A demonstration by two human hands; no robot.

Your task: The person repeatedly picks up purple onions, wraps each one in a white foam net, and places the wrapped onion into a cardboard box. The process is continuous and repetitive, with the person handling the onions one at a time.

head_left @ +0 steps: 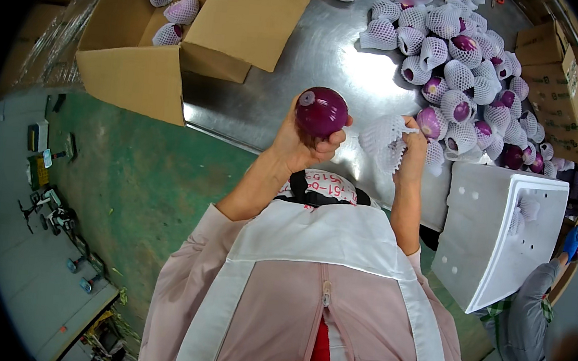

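Observation:
My left hand (pixel 295 147) is closed around a glossy purple onion (pixel 322 112), held upright above the steel table's near edge. To its right, my right hand (pixel 412 146) grips a white foam mesh sleeve (pixel 382 139), which hangs loose and apart from the onion. Beyond that hand, a large pile of mesh-wrapped purple onions (pixel 462 48) covers the right part of the steel table (pixel 292 64). At the upper left, an open cardboard box (pixel 241 18) holds several wrapped onions (pixel 181 9).
A white foam box (pixel 467 230) stands at the table's right, near stacked cartons (pixel 548 86). A co-worker's gloved hand (pixel 571 243) and sleeve (pixel 531 318) are at the far right. Green floor (pixel 131 180), wrapped cartons (pixel 61 37) and wheeled equipment (pixel 52 211) lie to the left.

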